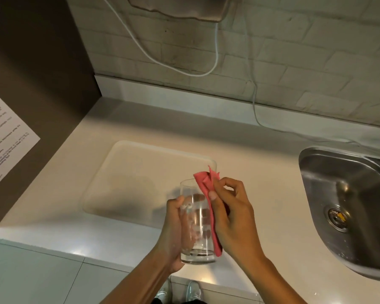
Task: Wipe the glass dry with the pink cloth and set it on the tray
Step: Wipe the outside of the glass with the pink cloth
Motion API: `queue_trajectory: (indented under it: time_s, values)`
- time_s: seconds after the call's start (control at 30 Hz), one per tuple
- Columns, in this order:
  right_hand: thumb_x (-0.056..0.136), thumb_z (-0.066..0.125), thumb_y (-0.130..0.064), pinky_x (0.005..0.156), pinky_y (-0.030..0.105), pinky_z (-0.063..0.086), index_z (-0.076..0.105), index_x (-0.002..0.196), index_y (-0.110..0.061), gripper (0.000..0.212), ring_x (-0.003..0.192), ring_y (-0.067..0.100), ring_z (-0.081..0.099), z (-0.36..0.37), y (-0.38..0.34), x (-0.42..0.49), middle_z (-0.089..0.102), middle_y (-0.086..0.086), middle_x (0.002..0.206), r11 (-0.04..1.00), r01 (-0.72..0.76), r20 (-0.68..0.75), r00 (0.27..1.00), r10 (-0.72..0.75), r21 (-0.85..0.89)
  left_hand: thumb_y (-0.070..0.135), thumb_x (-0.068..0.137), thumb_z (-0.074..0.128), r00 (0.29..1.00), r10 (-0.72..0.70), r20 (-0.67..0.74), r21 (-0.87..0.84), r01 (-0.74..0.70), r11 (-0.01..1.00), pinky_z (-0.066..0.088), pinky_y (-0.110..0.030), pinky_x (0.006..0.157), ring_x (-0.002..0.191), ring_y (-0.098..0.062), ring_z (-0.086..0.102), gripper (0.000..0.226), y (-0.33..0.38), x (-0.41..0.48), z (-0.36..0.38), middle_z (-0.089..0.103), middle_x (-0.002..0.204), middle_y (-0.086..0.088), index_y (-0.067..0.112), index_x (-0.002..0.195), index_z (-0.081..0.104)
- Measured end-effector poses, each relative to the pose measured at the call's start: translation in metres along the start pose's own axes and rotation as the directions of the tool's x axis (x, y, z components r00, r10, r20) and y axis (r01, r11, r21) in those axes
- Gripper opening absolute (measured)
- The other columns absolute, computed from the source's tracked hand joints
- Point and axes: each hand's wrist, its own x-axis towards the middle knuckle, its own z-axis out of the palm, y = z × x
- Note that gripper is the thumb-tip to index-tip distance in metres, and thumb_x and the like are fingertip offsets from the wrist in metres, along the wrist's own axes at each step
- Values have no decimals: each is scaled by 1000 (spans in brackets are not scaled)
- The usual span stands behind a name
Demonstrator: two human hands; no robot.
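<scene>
A tall clear glass (196, 224) is held upright above the counter's front edge. My left hand (173, 233) wraps its left side and grips it. My right hand (233, 218) presses the pink cloth (208, 194) flat against the glass's right side, thumb near the rim. The cloth runs down the glass's wall to its base and bunches above the rim. A pale shallow tray (123, 163) lies on the counter just beyond and left of the glass, with nothing on it.
A steel sink (347, 205) is sunk into the white counter (261, 172) at the right. A white cable (255, 106) hangs down the brick wall onto the counter. A dark panel (42, 73) with a printed sheet (7, 137) bounds the left side.
</scene>
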Motion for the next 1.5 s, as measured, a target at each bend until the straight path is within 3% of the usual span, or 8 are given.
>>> queue_trajectory:
  time_s: [0.13, 0.3, 0.4, 0.5, 0.67, 0.8, 1.3, 1.5]
  values:
    - [99, 54, -25, 90, 12, 49, 59, 137, -38, 41, 114, 10, 53, 2, 1, -26, 47, -14, 127, 989, 127, 77, 990, -121, -77, 67, 97, 34, 999, 33, -9, 38, -33, 999, 61, -45, 91, 123, -35, 73, 76, 3, -3, -2, 75, 135, -23, 15, 136, 73]
    - [102, 53, -36, 90, 6, 45, 53, 138, -49, 38, 113, -1, 52, 4, -7, -11, 43, -23, 127, 997, 34, 14, 999, -33, -62, 68, 92, 41, 1000, 20, 5, -11, -20, 1000, 65, -50, 86, 110, -40, 78, 73, -6, -5, 0, 79, 125, -25, 16, 125, 80]
    - [97, 56, -48, 95, 9, 45, 54, 140, -46, 43, 121, 5, 48, 6, -5, -31, 41, -24, 130, 994, 87, 64, 995, -83, -71, 66, 94, 39, 999, 48, 7, 2, -48, 999, 59, -55, 104, 125, -39, 73, 74, 1, -8, 1, 75, 134, -24, 16, 132, 77]
    - [94, 64, -43, 76, 19, 59, 61, 131, -47, 37, 101, 11, 65, 1, -4, -16, 47, -14, 121, 991, -96, 46, 995, 92, 96, 69, 89, 45, 1000, 28, 3, -27, -28, 999, 64, -52, 89, 113, -41, 77, 76, -4, -11, 3, 77, 127, -28, 13, 129, 78]
    - [98, 59, -42, 87, 15, 53, 60, 137, -43, 39, 111, 9, 57, 6, -6, -33, 45, -19, 123, 1000, 25, 64, 998, -24, -12, 65, 90, 40, 998, 70, 3, -15, -70, 997, 66, -48, 84, 108, -37, 80, 74, 2, -10, 3, 82, 117, -22, 14, 124, 81]
    - [98, 53, -42, 77, 13, 55, 59, 135, -39, 38, 100, 4, 62, -2, -4, -16, 49, -12, 116, 992, -122, 25, 992, 121, 34, 70, 87, 42, 999, 32, -28, -12, -32, 999, 66, -46, 75, 94, -35, 82, 77, -10, -17, 3, 83, 111, -22, 15, 126, 79]
    - [102, 52, -43, 95, 5, 39, 59, 139, -34, 39, 114, 1, 47, 0, -7, -48, 40, -25, 123, 970, 181, 137, 978, -160, -161, 62, 103, 29, 998, 62, -6, -43, -62, 997, 66, -36, 75, 99, -30, 82, 74, 5, -15, -1, 84, 109, -18, 17, 107, 87]
    - [101, 54, -39, 89, 6, 43, 62, 136, -33, 36, 111, -1, 50, 3, -12, -27, 46, -16, 117, 982, 99, 56, 994, -91, -159, 66, 98, 36, 999, 41, -14, -57, -41, 998, 64, -43, 80, 98, -34, 80, 72, -3, -11, -1, 82, 110, -21, 15, 110, 85]
